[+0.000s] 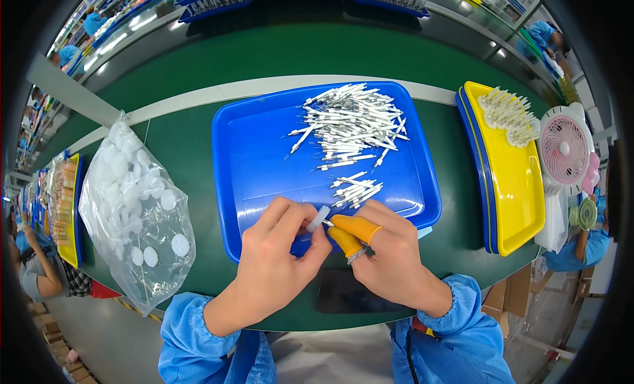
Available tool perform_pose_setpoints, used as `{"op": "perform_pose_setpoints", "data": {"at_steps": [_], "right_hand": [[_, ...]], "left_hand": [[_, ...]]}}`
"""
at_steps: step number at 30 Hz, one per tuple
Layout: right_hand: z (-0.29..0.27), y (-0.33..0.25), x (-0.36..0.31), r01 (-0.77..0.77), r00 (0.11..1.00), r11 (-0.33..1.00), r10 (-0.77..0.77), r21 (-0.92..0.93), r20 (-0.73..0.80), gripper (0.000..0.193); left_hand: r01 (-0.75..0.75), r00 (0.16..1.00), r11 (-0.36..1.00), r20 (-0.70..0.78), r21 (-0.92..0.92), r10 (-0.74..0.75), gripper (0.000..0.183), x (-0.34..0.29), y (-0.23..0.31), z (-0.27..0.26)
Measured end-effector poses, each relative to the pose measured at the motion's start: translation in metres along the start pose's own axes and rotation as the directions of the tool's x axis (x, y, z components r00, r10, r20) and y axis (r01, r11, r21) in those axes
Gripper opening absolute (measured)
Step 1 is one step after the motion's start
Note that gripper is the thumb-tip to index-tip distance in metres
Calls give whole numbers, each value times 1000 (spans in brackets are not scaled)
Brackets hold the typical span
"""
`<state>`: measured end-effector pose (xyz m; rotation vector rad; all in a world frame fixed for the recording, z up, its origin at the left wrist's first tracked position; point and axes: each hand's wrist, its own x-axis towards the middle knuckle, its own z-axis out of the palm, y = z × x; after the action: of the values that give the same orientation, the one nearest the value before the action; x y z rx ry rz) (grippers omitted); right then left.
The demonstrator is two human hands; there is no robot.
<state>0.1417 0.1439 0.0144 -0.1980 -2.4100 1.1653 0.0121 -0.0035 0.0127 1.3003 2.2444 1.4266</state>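
While a white disc (318,218) was pinched in the closed left hand (277,252), a thin stick (328,223) was gripped by the right hand (383,252) over the blue tray (264,166).

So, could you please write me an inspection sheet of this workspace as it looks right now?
Surface: green bench, crossed by a pale strip.
Job's things: blue tray holding a big pile of white sticks and a small pile; a small white disc with a thin stick is pinched between both hands.
Clutter: clear bag of white discs on the left; yellow tray with more white parts on the right; dark phone at the near edge.
Grippers: left hand bare; right hand wears orange finger cots.
Cables: nothing seen.
Surroundings: pink fan, further trays, other workers in blue.
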Motion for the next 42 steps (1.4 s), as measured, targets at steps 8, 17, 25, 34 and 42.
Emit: {"op": "perform_pose_setpoints", "data": {"at_steps": [8,17,25,34,42], "right_hand": [[9,-2,5,-109,994,994,109,17,6,30],[-20,40,31,19,1000,897,-18,-442,6,30],[-22,1,17,-5,982,1000,0,29,189,44],[-19,19,14,52,986,995,-37,-87,162,43],[-12,9,15,49,985,994,-32,-101,168,39]], "left_hand": [[127,988,992,88,17,-128,17,-3,1,0],[182,982,982,47,-38,-181,15,11,1,-8],[172,984,981,60,-94,-167,16,11,2,-9],[140,990,989,39,-57,-138,17,9,0,-5],[132,991,990,41,-41,-130,16,5,-3,-2]]}}
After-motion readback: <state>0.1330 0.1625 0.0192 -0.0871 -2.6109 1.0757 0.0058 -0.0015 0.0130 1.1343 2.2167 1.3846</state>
